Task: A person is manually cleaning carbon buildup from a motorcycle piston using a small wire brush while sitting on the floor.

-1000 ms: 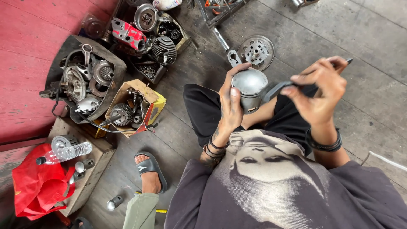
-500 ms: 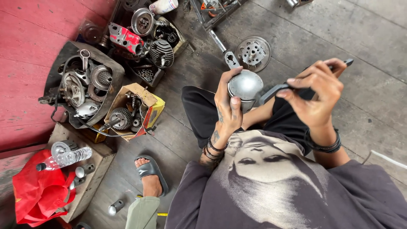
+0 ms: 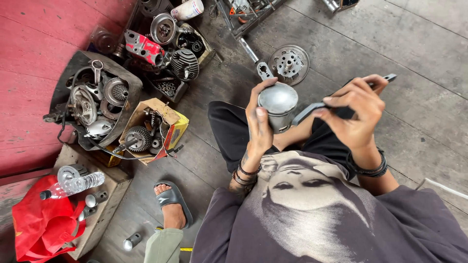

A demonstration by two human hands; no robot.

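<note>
Head view, read from left to right, gives us one red bag (image 3: 41, 229), one clear plastic bottle (image 3: 73, 185) on one wooden block (image 3: 105, 195), one dark tub of engine parts (image 3: 92, 104), one yellow carton (image 3: 156, 129) holding one gear, and one sandalled foot (image 3: 170, 204). At centre we see our left hand (image 3: 258, 124) wrapped around one silver piston (image 3: 279, 104) held over the lap. To its right, our right hand (image 3: 356, 114) pinches one flat dark tool (image 3: 317, 107) whose tip touches the piston, with one round perforated disc (image 3: 289, 63) on the floor beyond.

floor (image 3: 419, 44): grey planks under you | wall (image 3: 29, 73): red boards on your left | crate (image 3: 105, 204): wood | light: even daylight
</note>
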